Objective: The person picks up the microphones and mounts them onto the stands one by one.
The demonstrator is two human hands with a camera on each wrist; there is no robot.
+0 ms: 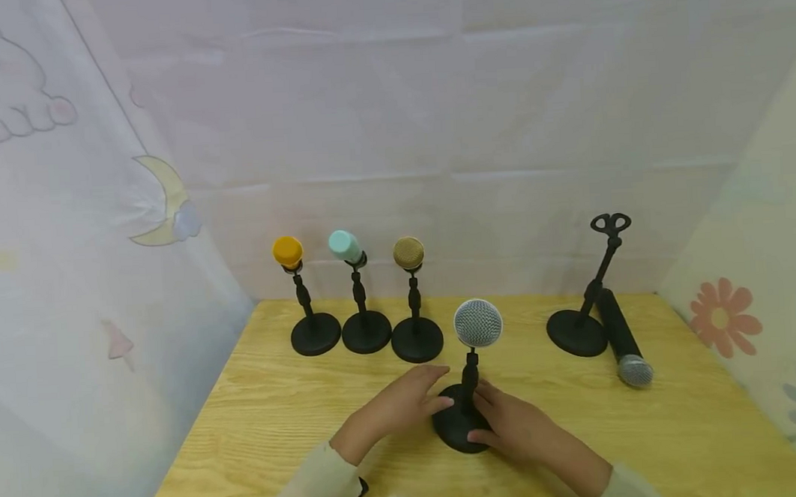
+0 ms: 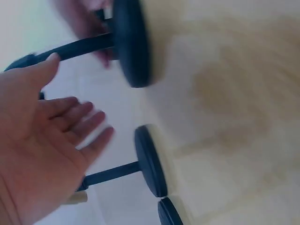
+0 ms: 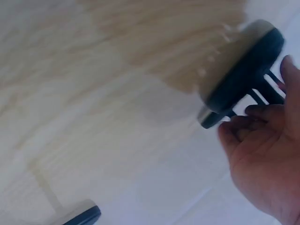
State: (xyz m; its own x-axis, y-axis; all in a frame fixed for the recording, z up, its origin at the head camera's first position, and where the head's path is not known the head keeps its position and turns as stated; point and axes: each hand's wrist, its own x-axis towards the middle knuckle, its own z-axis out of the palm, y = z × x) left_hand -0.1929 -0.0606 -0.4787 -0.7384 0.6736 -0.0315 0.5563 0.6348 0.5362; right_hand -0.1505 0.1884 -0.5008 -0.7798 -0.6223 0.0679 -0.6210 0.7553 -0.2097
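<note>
A black microphone stand [image 1: 456, 425] with a silver-mesh microphone [image 1: 478, 323] on top stands near the middle of the wooden table. My right hand [image 1: 518, 426] holds it low down, thumb over the round base and fingers beside the pole; in the right wrist view the base [image 3: 246, 70] is close to that hand [image 3: 267, 154]. On the other side, my left hand [image 1: 406, 402] has its fingers spread and extended. In the left wrist view this hand [image 2: 42, 136] is open-palmed, its thumb overlapping the pole [image 2: 84, 48]; contact is unclear.
Behind, in a row, stand an orange microphone [image 1: 288, 251], a mint microphone [image 1: 344, 245] and a gold-mesh microphone [image 1: 408, 253] on black stands. At right, an unloaded stand [image 1: 578, 333] is beside a black microphone [image 1: 620, 327] lying down. Patterned cloth [image 1: 432, 126] surrounds the table [image 1: 246, 436].
</note>
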